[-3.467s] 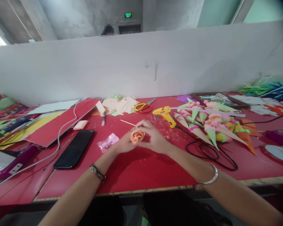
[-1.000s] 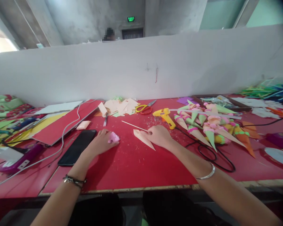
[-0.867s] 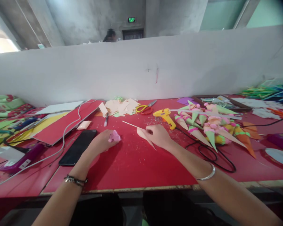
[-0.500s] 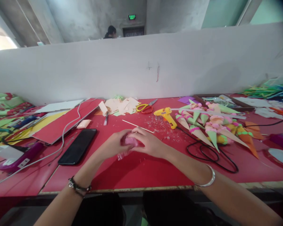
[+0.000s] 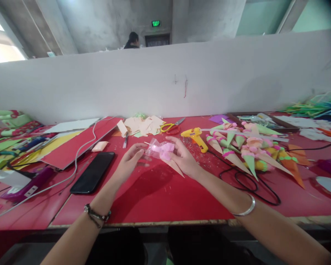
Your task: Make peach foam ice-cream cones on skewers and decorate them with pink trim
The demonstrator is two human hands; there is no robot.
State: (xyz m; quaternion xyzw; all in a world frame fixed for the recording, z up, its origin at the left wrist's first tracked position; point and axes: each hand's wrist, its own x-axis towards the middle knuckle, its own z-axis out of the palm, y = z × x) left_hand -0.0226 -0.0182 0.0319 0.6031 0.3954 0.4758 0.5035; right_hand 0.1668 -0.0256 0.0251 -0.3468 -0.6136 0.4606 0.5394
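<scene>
My right hand (image 5: 183,160) grips a peach paper cone (image 5: 173,166) whose point slants down to the right. Soft pink material (image 5: 165,150) sits at the wide end of the cone. Against it, on the left, is a crinkled clear plastic wrapper (image 5: 153,148) with pink inside; whether it is joined to the cone I cannot tell. Just left of the wrapper, my left hand (image 5: 132,159) has its fingers apart and slightly blurred, with nothing visible in them. Both hands are above the red tabletop (image 5: 160,204).
A yellow glue gun (image 5: 195,138) lies right of my hands, its black cord (image 5: 253,187) looped below a pile of paper cones (image 5: 245,141). Scissors (image 5: 172,127) and paper scraps (image 5: 143,126) lie behind. On the left are a black phone (image 5: 93,173) and a peach packet (image 5: 100,146).
My hands were together around the pink bundle. My left hand has come away to the left and opened, while my right hand has turned, bringing the cone and wrapper into view.
</scene>
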